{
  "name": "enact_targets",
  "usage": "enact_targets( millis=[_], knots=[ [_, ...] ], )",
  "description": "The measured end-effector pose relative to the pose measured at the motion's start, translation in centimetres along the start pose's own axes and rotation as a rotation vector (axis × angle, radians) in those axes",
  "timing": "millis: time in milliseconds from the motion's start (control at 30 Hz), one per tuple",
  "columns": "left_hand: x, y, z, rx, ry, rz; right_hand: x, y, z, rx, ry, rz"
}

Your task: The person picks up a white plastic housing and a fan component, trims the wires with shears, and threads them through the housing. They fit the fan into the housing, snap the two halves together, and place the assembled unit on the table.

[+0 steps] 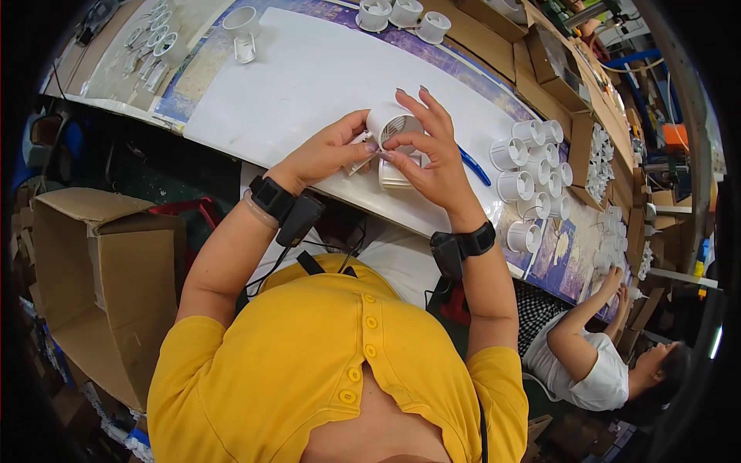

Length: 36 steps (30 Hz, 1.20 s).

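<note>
White cup [377, 119] is partly hidden by the right fingers [414, 140].

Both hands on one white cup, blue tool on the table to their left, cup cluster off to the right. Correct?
Wrong side: the head view shows the blue tool to the hands' right. Left hand and right hand on one white cup, cup cluster off to the right: yes.
</note>
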<state>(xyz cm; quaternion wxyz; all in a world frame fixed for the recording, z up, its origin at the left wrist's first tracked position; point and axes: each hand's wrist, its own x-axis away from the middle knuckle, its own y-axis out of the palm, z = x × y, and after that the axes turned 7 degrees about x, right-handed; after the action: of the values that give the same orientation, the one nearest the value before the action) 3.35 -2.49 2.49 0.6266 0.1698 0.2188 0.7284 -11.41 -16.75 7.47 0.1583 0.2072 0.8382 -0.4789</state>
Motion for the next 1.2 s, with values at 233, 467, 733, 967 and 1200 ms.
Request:
enact_targets(
  millis=[233, 467, 733, 967, 1200],
  knots=[
    [-0.1, 0.2, 0.2, 0.005, 0.011, 0.03, 0.3, 0.5, -0.5, -0.024, 0.138, 0.014],
    [-0.3, -0.2, -0.2, 0.074, -0.023, 0.034, 0.3, 0.5, -0.3, -0.016, 0.07, 0.008],
    [-0.1, 0.2, -0.1, 0.129, 0.002, 0.097, 0.7, 1.4, -0.4, -0.007, 0.134, 0.066],
    [-0.2, 0.3, -0.4, 0.276, 0.066, 0.175, 3.7, 0.9, -2.2, -0.116, 0.367, 0.054],
    [-0.3, 0.0, -0.8, 0.299, 0.088, 0.22, 4.1, 1.8, -1.6, -0.384, 0.551, 0.001]
  ],
)
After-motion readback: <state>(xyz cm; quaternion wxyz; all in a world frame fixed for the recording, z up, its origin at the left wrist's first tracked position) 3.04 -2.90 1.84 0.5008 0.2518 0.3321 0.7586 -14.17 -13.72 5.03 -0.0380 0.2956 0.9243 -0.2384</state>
